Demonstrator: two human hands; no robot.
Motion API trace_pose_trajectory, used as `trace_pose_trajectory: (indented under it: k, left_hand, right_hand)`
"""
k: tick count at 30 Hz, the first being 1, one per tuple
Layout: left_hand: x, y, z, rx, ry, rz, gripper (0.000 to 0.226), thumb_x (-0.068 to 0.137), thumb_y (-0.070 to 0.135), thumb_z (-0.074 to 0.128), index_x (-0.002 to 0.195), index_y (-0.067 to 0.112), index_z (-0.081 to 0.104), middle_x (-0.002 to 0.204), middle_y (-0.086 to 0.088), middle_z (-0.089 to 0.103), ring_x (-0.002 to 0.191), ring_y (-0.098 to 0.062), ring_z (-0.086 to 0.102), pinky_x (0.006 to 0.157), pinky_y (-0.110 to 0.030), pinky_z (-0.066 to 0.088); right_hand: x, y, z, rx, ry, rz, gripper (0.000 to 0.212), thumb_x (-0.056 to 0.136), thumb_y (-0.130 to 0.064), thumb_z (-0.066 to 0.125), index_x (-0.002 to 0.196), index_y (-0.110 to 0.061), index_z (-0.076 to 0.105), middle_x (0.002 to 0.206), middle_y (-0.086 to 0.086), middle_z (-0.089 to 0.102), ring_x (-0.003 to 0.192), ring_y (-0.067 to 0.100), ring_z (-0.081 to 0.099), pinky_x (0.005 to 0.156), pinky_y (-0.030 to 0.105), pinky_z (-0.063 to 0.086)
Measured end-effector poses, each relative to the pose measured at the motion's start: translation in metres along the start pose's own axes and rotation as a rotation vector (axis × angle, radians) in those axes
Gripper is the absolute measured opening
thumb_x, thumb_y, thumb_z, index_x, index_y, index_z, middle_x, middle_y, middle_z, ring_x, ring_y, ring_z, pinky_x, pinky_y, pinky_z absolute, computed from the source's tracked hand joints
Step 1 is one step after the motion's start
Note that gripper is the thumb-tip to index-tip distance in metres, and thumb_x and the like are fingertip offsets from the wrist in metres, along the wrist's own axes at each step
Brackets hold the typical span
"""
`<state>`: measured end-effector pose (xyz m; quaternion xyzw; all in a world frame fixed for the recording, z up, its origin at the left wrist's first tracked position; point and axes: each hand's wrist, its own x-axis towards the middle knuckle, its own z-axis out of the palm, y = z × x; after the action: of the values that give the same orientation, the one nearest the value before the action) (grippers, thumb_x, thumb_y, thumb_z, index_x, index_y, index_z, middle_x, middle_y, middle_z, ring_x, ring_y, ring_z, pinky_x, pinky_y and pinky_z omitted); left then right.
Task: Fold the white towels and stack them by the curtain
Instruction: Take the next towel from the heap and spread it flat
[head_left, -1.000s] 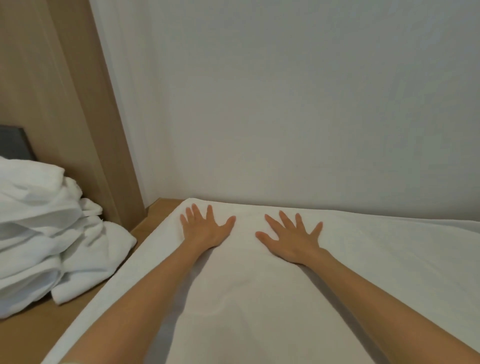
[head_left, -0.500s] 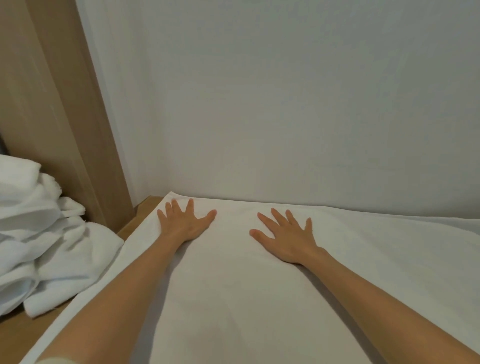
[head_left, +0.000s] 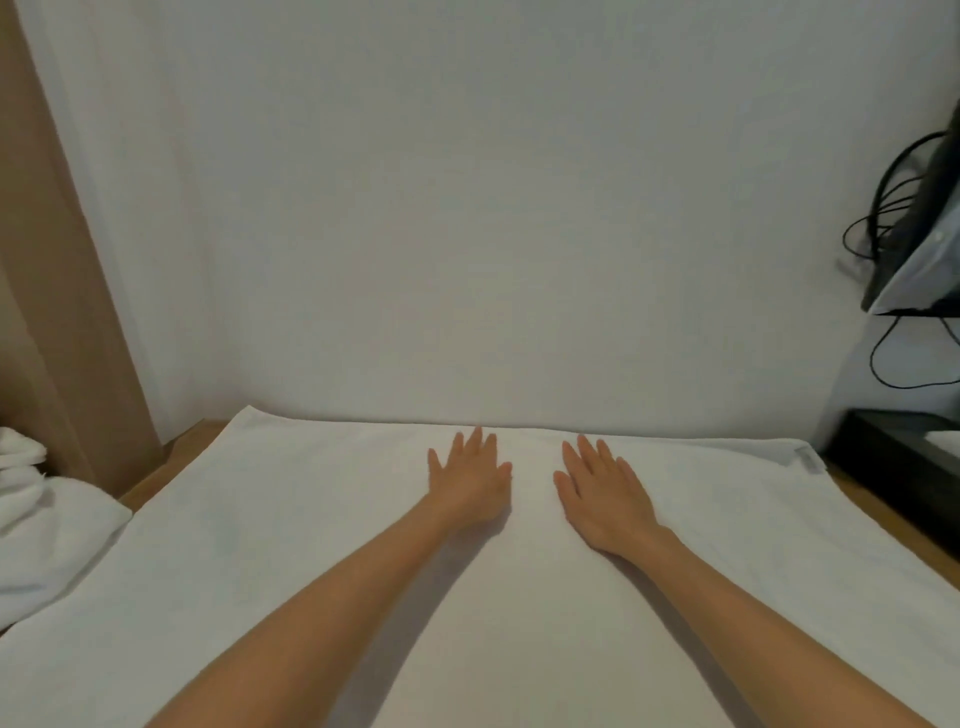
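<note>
Two bare hands lie palm down on a large flat white terry towel (head_left: 260, 551) that is spread across a light brown wooden tabletop (head_left: 174, 462). The left hand (head_left: 470, 483) and the right hand (head_left: 605, 496) rest side by side near the towel's far edge, close together but not touching, with a narrow strip of cloth showing between the thumbs. Fingers on both are straight and slightly fanned, pointing away from the person; neither hand grips or pinches the fabric. Both forearms reach in from the bottom of the frame and lie over the towel's middle.

The towel runs well out to either side of the hands. Its far left corner sits near the tabletop's back edge, and its far right corner carries a small grey sewn label (head_left: 808, 460). The far edge lies just in front of a plain white backdrop (head_left: 467, 208); whether that is curtain or wall cannot be told, though faint upright folds show at its left.

Left of the spread towel, touching its edge, sits a rumpled heap of white towels (head_left: 36, 499), in front of a tan wooden upright panel (head_left: 57, 291). At the right stand a black rectangular box (head_left: 893, 457) and, above it, looped black cables (head_left: 883, 208)
</note>
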<state>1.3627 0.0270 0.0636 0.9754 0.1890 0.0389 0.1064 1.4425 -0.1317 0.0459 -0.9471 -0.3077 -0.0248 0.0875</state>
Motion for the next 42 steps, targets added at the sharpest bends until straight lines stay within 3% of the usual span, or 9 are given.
trace_pose_trajectory:
  k: [2,4,9,12,20,27,32,36,42]
  left_hand:
    - [0.002,0.03,0.015,-0.002,-0.055,-0.008,0.057,0.101,0.044,0.015,0.153,0.022,0.003,0.161,0.003,-0.006,0.147,-0.023,-0.009,0.11,-0.064,-0.007]
    - [0.004,0.043,0.025,0.024,-0.068,-0.051,0.059,0.099,0.051,0.01,0.153,0.029,0.0,0.16,0.008,-0.009,0.146,-0.025,-0.013,0.104,-0.07,-0.013]
    - [0.01,0.035,0.032,0.08,-0.05,-0.079,0.064,0.09,0.067,0.007,0.149,0.043,-0.003,0.159,0.016,-0.009,0.145,-0.031,-0.015,0.098,-0.073,-0.015]
    - [0.014,0.031,0.036,0.093,-0.037,-0.073,0.066,0.086,0.071,0.006,0.147,0.048,-0.004,0.158,0.016,-0.011,0.145,-0.031,-0.016,0.098,-0.073,-0.015]
    - [0.019,0.032,0.036,0.104,-0.037,-0.096,0.066,0.084,0.075,0.01,0.145,0.053,-0.002,0.158,-0.007,-0.018,0.145,-0.032,-0.016,0.104,-0.07,-0.009]
    - [0.019,0.03,0.033,0.11,-0.048,-0.103,0.068,0.081,0.08,0.011,0.144,0.056,-0.002,0.158,-0.012,-0.015,0.145,-0.033,-0.014,0.106,-0.068,-0.007]
    - [0.021,0.029,0.034,0.111,-0.053,-0.105,0.069,0.079,0.081,0.008,0.143,0.057,-0.002,0.159,-0.009,-0.014,0.145,-0.031,-0.015,0.104,-0.068,-0.012]
    - [0.015,0.034,0.026,0.067,-0.098,-0.114,0.062,0.089,0.071,0.008,0.147,0.05,0.0,0.16,-0.007,-0.012,0.146,-0.03,-0.015,0.106,-0.066,-0.013]
    - [-0.02,0.06,0.007,-0.164,0.02,-0.031,0.057,0.102,0.045,0.017,0.153,0.024,0.001,0.161,0.0,0.0,0.148,-0.022,-0.002,0.114,-0.054,-0.003]
  right_hand:
    - [-0.003,0.008,-0.003,0.031,0.041,0.045,0.056,0.103,-0.038,0.014,0.153,-0.015,0.006,0.161,0.003,0.006,0.147,0.019,0.01,0.117,0.034,0.012]
    - [-0.006,0.02,-0.006,0.05,0.022,0.049,0.054,0.103,-0.038,0.015,0.153,-0.018,0.01,0.16,0.001,0.014,0.146,0.019,0.016,0.116,0.035,0.014]
    - [-0.002,0.059,-0.009,0.045,-0.13,0.102,0.05,0.098,-0.053,0.006,0.148,-0.048,0.004,0.159,-0.015,-0.005,0.147,0.021,-0.009,0.111,0.059,-0.013]
    - [0.0,0.086,-0.011,0.032,-0.117,0.199,0.056,0.091,-0.068,0.005,0.145,-0.054,0.002,0.159,-0.017,-0.008,0.147,0.024,-0.013,0.105,0.066,-0.017]
    - [0.004,0.145,-0.021,0.077,-0.076,0.478,0.075,0.08,-0.082,0.009,0.147,-0.05,0.002,0.159,-0.017,-0.007,0.144,0.039,-0.014,0.101,0.07,-0.017]
    - [0.011,0.162,-0.025,0.054,0.022,0.666,0.084,0.082,-0.08,0.011,0.152,-0.034,0.009,0.159,0.014,-0.009,0.139,0.051,-0.015,0.103,0.07,-0.013]
    - [0.011,0.165,-0.029,0.055,0.011,0.658,0.078,0.087,-0.075,0.01,0.152,-0.033,0.002,0.159,0.014,-0.008,0.142,0.047,-0.012,0.11,0.063,-0.011]
    - [0.002,0.147,-0.036,0.076,-0.01,0.616,0.064,0.097,-0.058,0.013,0.153,-0.03,-0.002,0.16,0.011,0.003,0.145,0.04,-0.004,0.114,0.06,-0.006]
    - [-0.028,0.083,-0.051,0.049,-0.062,0.241,0.057,0.102,-0.04,0.025,0.153,-0.019,0.009,0.161,0.003,0.008,0.147,0.027,0.002,0.116,0.05,0.002]
